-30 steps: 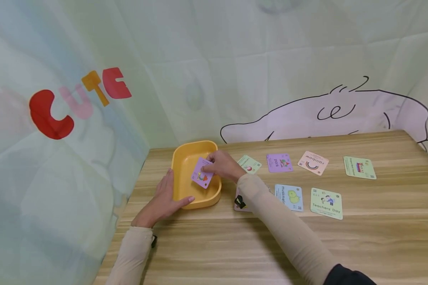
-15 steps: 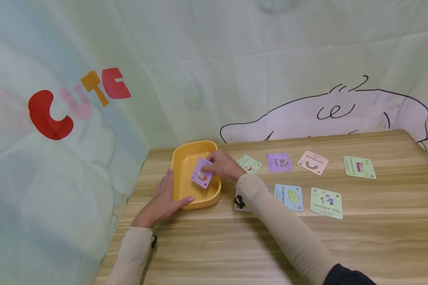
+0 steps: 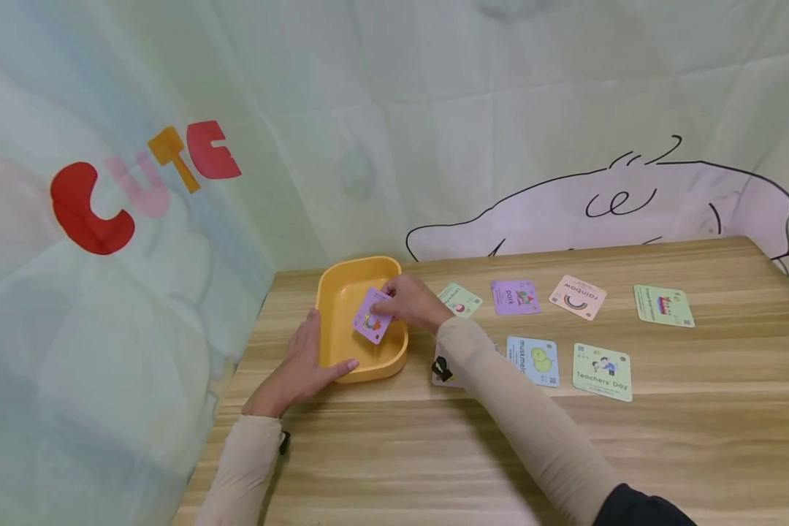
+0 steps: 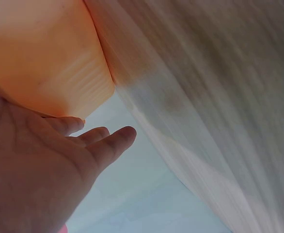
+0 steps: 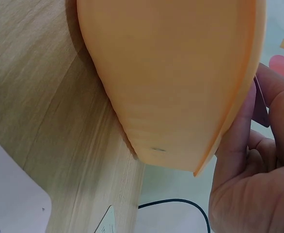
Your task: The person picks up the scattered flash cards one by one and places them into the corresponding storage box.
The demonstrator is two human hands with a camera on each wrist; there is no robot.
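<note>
In the head view my right hand (image 3: 413, 301) pinches a purple picture card (image 3: 372, 316) between thumb and fingers, tilted above the inside of a yellow tray (image 3: 394, 364). The right wrist view shows the card's dark edge (image 5: 260, 104) between the thumb and fingers, close to the tray's rim (image 5: 248, 82). My left hand (image 3: 305, 367) rests against the tray's left side and near corner. Its fingers lie fairly straight along the outer wall, as the left wrist view also shows, with the thumb at the near rim.
Several cards lie on the wooden table (image 3: 401, 453) right of the tray: a purple park card (image 3: 516, 297), rainbow (image 3: 577, 297), muskmelon (image 3: 532, 361), Teachers' Day (image 3: 602, 372) and a green boat card (image 3: 664, 306). My right forearm partly covers a pink card (image 3: 442, 371). Printed cloth (image 3: 342, 131) hangs behind.
Both hands, the purple card and the tray keep their places. The whole head view has shifted up very slightly.
</note>
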